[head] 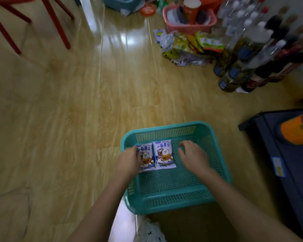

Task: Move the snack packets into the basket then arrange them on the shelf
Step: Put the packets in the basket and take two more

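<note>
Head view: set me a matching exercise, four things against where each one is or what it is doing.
Things:
1. teal basket
2. pink basket
3. left hand
4. right hand

Places or states:
a. far across the floor, beside the bottles
b. touches the left packet at its edge
c. near the person, both packets lying flat inside
d. open, beside the right packet, holding nothing

Pairs: 1-c, 2-a, 3-b, 4-d.

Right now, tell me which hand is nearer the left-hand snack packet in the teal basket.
Left. The left hand covers the left edge of the left-hand packet; the right hand is over bare basket mesh, beyond the second packet.
</note>
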A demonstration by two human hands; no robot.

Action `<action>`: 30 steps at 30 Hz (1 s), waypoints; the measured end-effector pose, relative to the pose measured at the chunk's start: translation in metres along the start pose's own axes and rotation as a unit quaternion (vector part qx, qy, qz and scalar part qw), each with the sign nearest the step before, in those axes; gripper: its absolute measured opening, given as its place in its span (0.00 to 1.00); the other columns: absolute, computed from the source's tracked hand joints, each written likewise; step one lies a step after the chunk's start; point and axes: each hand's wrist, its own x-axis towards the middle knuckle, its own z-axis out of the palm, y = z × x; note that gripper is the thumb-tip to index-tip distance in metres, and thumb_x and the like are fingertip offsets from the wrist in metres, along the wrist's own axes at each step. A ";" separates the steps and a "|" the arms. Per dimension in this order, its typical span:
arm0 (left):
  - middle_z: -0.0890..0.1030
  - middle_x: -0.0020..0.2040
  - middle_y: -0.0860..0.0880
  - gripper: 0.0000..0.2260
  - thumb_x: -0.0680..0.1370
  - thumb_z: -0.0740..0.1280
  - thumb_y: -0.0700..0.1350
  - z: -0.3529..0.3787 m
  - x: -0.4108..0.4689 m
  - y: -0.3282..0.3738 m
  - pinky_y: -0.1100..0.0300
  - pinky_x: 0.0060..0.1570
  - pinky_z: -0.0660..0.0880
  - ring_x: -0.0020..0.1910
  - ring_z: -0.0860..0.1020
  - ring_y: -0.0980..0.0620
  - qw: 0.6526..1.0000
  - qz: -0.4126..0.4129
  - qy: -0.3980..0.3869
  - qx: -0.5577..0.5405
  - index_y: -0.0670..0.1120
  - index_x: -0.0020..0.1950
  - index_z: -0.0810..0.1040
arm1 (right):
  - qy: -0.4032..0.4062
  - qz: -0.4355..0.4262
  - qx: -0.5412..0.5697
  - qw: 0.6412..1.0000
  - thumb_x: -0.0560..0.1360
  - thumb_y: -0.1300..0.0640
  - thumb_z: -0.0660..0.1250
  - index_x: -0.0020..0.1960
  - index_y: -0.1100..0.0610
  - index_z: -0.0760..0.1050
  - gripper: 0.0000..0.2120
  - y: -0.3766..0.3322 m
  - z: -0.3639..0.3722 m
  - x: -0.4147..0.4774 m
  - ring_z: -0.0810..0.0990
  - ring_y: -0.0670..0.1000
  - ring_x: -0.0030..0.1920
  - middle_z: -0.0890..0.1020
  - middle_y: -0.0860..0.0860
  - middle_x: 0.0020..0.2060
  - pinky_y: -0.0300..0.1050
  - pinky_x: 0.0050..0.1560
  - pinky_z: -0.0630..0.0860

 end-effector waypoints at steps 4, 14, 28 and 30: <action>0.81 0.47 0.41 0.13 0.80 0.56 0.46 -0.132 -0.069 0.061 0.51 0.43 0.74 0.46 0.78 0.41 0.999 0.016 0.007 0.045 0.41 0.50 0.77 | 0.028 -0.022 -0.004 0.999 0.79 0.54 0.57 0.61 0.55 0.73 0.14 -0.025 -0.142 -0.074 0.75 0.53 0.60 0.78 0.51 0.59 0.47 0.59 0.70; 0.82 0.53 0.49 0.14 0.80 0.56 0.53 -0.462 -0.256 0.273 0.57 0.42 0.72 0.53 0.79 0.45 0.978 0.142 0.104 0.110 0.48 0.56 0.76 | 0.168 0.010 -0.045 0.985 0.79 0.50 0.57 0.64 0.49 0.71 0.15 -0.082 -0.532 -0.307 0.74 0.49 0.60 0.76 0.46 0.59 0.44 0.55 0.71; 0.82 0.43 0.48 0.11 0.78 0.61 0.53 -0.598 -0.415 0.447 0.59 0.29 0.65 0.42 0.80 0.45 0.853 0.471 0.213 0.074 0.47 0.50 0.78 | 0.372 0.193 0.000 0.908 0.79 0.46 0.56 0.63 0.46 0.69 0.14 -0.087 -0.680 -0.570 0.73 0.45 0.58 0.74 0.42 0.57 0.39 0.46 0.71; 0.82 0.44 0.48 0.12 0.77 0.61 0.53 -0.592 -0.442 0.469 0.60 0.29 0.64 0.42 0.81 0.44 0.824 0.524 0.204 0.072 0.47 0.50 0.78 | 0.389 0.231 0.003 0.892 0.78 0.46 0.57 0.62 0.45 0.70 0.14 -0.084 -0.679 -0.609 0.74 0.45 0.56 0.74 0.41 0.56 0.39 0.42 0.68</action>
